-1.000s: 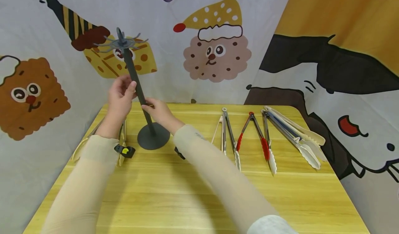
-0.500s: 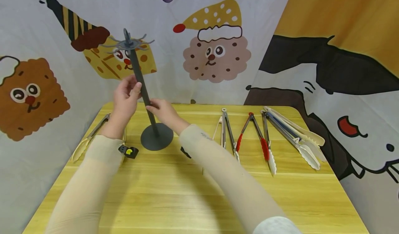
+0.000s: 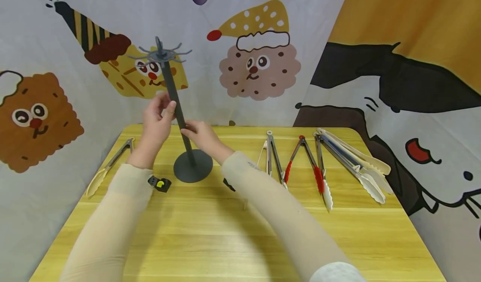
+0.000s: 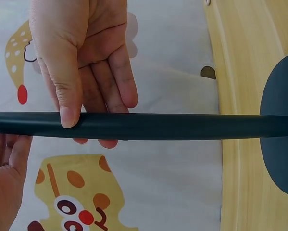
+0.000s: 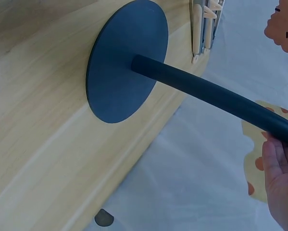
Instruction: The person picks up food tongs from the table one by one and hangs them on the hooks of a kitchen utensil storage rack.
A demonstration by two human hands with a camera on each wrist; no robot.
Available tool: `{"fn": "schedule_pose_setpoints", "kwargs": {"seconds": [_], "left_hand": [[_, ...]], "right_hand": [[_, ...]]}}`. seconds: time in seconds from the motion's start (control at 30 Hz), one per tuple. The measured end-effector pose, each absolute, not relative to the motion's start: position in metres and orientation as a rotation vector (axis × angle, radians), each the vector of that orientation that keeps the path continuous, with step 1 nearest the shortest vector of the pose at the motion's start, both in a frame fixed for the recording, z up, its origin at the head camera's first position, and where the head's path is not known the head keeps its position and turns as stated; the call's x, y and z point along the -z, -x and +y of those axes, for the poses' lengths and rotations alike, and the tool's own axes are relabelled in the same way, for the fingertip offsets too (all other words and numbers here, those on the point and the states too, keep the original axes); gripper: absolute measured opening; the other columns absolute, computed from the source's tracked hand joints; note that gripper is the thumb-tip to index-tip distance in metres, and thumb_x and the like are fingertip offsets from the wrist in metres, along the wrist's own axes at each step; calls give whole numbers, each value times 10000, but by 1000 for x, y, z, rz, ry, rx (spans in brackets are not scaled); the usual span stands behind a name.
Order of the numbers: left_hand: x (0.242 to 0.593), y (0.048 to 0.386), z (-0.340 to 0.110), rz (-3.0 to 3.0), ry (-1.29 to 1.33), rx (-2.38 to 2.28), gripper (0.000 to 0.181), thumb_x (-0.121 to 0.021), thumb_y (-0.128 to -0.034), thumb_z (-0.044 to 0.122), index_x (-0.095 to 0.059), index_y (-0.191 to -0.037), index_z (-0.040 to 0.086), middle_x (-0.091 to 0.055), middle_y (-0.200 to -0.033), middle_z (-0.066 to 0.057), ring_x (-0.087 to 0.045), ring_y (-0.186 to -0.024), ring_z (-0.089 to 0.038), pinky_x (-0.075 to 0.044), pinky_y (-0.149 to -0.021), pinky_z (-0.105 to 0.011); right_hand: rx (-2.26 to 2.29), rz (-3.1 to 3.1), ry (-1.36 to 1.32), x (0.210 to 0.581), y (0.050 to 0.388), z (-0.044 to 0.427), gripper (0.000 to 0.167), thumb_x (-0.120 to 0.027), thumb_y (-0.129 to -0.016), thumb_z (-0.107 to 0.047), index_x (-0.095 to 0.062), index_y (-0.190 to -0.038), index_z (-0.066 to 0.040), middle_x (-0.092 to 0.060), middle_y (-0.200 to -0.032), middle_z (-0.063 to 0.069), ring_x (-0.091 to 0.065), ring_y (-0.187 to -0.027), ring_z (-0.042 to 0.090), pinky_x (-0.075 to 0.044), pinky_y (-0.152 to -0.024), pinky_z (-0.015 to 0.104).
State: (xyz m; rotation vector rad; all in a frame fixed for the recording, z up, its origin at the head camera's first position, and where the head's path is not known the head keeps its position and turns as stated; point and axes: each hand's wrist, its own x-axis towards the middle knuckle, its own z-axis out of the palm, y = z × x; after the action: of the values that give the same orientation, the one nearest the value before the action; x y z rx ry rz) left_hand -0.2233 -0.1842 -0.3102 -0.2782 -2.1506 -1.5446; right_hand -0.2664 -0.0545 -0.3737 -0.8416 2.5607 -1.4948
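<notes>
A dark grey rack stand (image 3: 174, 98) with a round base (image 3: 193, 169) and a ring of hooks (image 3: 161, 56) at its top is on the left half of the table, its post leaning slightly left in the head view. My left hand (image 3: 158, 117) holds the post about midway, from the left side. Just lower, my right hand (image 3: 206, 138) pinches the post, thumb in front. The left wrist view shows the right hand's fingers (image 4: 110, 82) behind the post. In the right wrist view, the right hand (image 5: 284, 180) meets the post near the frame's edge.
Light-tipped tongs (image 3: 109, 167) lie at the table's left edge. To the right are red-tipped tongs (image 3: 304, 163), metal tongs (image 3: 276, 157) partly behind the right sleeve, and a group of pale tongs (image 3: 355, 165). A printed cloth (image 3: 210, 86) hangs behind the wooden table (image 3: 225, 240).
Both hands and the stand have shifted to the right, the base staying low at the table. The tongs at the left edge have come out from behind the left arm.
</notes>
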Motion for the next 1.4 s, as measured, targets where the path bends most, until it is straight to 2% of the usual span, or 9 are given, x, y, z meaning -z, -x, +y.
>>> {"fn": "schedule_pose_setpoints", "kwargs": {"seconds": [0.57, 0.8, 1.1, 1.4], "left_hand": [[311, 224, -166, -2140, 367, 1462, 319, -514, -961, 87, -524, -1219, -100, -504, -903, 35, -548, -880, -50, -487, -707, -97], [310, 225, -158, -2153, 392, 1404, 321, -511, -956, 52, -516, -1228, -117, -549, -1003, -262, -519, -872, -25, -454, -676, -55], [309, 227, -149, -2163, 408, 1358, 322, -526, -948, 45, -517, -1227, -114, -546, -1044, -278, -498, -882, -65, -437, -668, -45], [309, 228, -142, -2177, 419, 1371, 328, -529, -951, 58, -509, -1237, -101, -554, -1061, -267, -544, -931, -229, -438, -681, -79]], "right_hand": [[1481, 2566, 764, 376, 264, -35, 345, -541, -955, -251, -601, -1272, -125, -647, -1221, 55, -623, -1103, 155, -508, -885, 251], [1464, 2595, 756, 377, 265, -27, 337, -530, -962, -257, -607, -1262, -124, -646, -1222, 56, -620, -1109, 159, -505, -898, 265], [1466, 2593, 740, 377, 267, -17, 350, -530, -960, -269, -599, -1275, -133, -643, -1225, 54, -618, -1108, 155, -504, -901, 268], [1481, 2594, 746, 376, 268, -8, 364, -538, -957, -253, -589, -1291, -118, -640, -1229, 64, -615, -1118, 166, -501, -918, 284]]}}
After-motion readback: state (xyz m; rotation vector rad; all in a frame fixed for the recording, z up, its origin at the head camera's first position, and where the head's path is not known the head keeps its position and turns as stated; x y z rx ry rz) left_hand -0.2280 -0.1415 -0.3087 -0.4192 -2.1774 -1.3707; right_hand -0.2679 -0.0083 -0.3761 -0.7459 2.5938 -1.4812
